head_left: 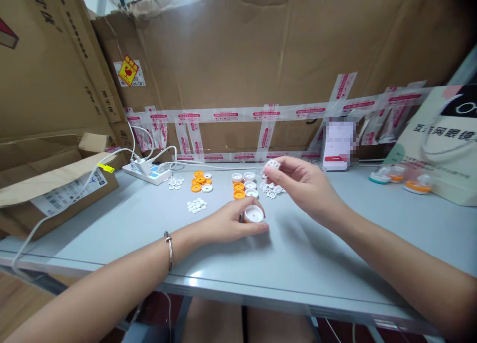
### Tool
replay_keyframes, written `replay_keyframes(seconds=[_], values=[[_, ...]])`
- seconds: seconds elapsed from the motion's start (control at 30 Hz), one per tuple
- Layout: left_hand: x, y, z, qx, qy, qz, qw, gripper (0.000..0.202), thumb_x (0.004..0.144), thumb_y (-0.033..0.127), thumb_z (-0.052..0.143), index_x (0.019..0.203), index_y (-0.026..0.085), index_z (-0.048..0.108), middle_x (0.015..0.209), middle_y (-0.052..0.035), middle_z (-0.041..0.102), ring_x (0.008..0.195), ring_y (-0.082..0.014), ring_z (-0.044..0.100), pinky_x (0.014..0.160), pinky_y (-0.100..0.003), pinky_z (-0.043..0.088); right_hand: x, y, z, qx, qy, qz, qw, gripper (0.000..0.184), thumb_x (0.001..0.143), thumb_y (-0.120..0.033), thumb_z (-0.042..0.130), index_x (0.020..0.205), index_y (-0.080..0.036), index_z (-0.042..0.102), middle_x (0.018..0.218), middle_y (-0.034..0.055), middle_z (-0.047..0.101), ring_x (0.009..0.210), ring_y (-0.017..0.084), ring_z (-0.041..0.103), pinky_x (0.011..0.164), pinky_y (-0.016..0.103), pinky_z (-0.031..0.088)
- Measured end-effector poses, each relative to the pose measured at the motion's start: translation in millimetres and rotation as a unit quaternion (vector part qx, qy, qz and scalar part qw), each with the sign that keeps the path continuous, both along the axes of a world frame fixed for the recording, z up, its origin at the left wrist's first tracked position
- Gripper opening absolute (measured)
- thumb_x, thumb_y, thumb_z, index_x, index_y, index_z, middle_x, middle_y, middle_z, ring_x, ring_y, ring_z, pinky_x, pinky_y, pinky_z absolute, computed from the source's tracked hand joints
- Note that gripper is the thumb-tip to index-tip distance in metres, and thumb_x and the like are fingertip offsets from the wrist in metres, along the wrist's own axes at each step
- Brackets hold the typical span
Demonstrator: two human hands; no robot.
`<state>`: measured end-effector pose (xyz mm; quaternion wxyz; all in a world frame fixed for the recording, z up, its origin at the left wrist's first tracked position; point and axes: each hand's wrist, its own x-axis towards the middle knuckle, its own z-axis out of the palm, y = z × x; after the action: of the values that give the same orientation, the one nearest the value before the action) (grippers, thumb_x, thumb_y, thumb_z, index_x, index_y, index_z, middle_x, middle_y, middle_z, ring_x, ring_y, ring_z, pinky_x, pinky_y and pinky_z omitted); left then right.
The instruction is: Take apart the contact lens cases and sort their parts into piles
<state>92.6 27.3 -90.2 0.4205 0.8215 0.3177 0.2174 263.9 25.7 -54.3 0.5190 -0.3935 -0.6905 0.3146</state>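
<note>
My left hand (238, 221) is closed around a round white cup-like part (254, 214) with some orange at its lower side, its open face turned up just over the table. Higher and to the right, my right hand (298, 180) pinches a white disc with holes (272, 166) between thumb and fingers. Beneath that disc lies a pile of similar white holed pieces (272, 190). Behind my left hand stand two columns of round cups, orange ones (239, 187) on the left below a white one (237, 177), and white ones (251, 186) on the right.
Orange and white discs (201, 181) lie left of the cups, near small white pieces (197, 205) and more white bits (176, 183). A power strip (147, 172), an open carton (55, 194), a phone (336, 146), finished-looking round pieces (417, 186) and a paper bag (439, 149) surround the work.
</note>
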Motion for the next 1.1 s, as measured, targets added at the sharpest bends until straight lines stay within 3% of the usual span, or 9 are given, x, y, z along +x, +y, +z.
replay_keyframes(seconds=[0.13,0.4,0.5,0.67,0.77,0.87,0.97,1.1], values=[[-4,3,-1.7,0.082,0.088,0.032,0.992,0.025,0.074,0.037,0.058,0.092,0.02,0.055,0.09,-0.0026,0.047,0.082,-0.0159,0.045,0.072,-0.026,0.037,0,5,-8.1,-0.062,0.029,0.052,0.996,0.024,0.07,-0.039,0.063,0.077,-0.017,0.057,0.079,0.0034,0.064,0.073,0.015,0.059,0.066,0.027,0.046],[-4,3,-6.1,0.122,0.152,0.043,0.98,0.035,0.073,0.039,0.06,0.101,0.021,0.053,0.099,-0.007,0.046,0.101,-0.0243,0.042,0.088,-0.038,0.035,-6,3,-9.5,-0.102,0.04,0.101,0.989,0.03,0.072,-0.034,0.062,0.098,-0.018,0.059,0.082,0.0024,0.065,0.076,0.014,0.059,0.071,0.029,0.047],[-5,2,-4.5,0.126,0.154,0.051,0.979,0.038,0.071,0.04,0.061,0.102,0.021,0.052,0.103,-0.0075,0.046,0.102,-0.0245,0.043,0.088,-0.039,0.037,-8,3,-10.7,-0.114,0.08,0.109,0.984,0.032,0.07,-0.032,0.064,0.098,-0.02,0.055,0.073,-0.0015,0.063,0.071,0.012,0.059,0.069,0.028,0.047],[-12,4,8.8,0.165,0.061,0.078,0.981,0.032,0.074,0.033,0.058,0.103,0.021,0.052,0.105,-0.006,0.051,0.097,-0.0194,0.047,0.083,-0.033,0.041,-5,6,-13.8,-0.113,0.139,0.128,0.975,0.022,0.066,-0.031,0.069,0.071,-0.018,0.052,0.066,-0.0028,0.063,0.062,0.01,0.058,0.062,0.025,0.044],[-15,6,18.3,0.183,-0.062,0.135,0.972,0.023,0.082,0.03,0.049,0.102,0.02,0.054,0.101,-0.0051,0.055,0.091,-0.0164,0.051,0.078,-0.03,0.043,-4,8,-16.0,-0.124,0.153,0.162,0.967,0.016,0.069,-0.031,0.067,0.073,-0.019,0.057,0.069,-0.0019,0.064,0.067,0.011,0.059,0.065,0.026,0.044],[-14,8,21.3,0.162,-0.176,0.116,0.964,0.025,0.083,0.03,0.048,0.104,0.02,0.057,0.101,-0.0057,0.054,0.09,-0.0152,0.053,0.074,-0.027,0.046,-6,9,-18.9,-0.143,0.157,0.187,0.959,0.012,0.071,-0.031,0.066,0.076,-0.02,0.062,0.071,-0.0017,0.064,0.069,0.01,0.059,0.069,0.026,0.044],[-11,9,18.3,0.159,-0.214,0.09,0.959,0.022,0.08,0.026,0.055,0.1,0.02,0.06,0.096,-0.0054,0.056,0.087,-0.0144,0.054,0.072,-0.026,0.048,-9,9,-21.4,-0.158,0.157,0.203,0.954,0.011,0.069,-0.03,0.067,0.073,-0.02,0.065,0.071,-0.0024,0.063,0.069,0.009,0.058,0.072,0.026,0.045],[-11,10,16.0,0.211,-0.222,0.12,0.944,0.012,0.078,0.022,0.058,0.088,0.018,0.063,0.09,-0.0049,0.058,0.084,-0.0134,0.056,0.068,-0.025,0.049,-11,8,-20.9,-0.169,0.129,0.176,0.961,0.014,0.067,-0.033,0.068,0.073,-0.02,0.066,0.073,-0.0014,0.064,0.071,0.011,0.059,0.074,0.028,0.046]])
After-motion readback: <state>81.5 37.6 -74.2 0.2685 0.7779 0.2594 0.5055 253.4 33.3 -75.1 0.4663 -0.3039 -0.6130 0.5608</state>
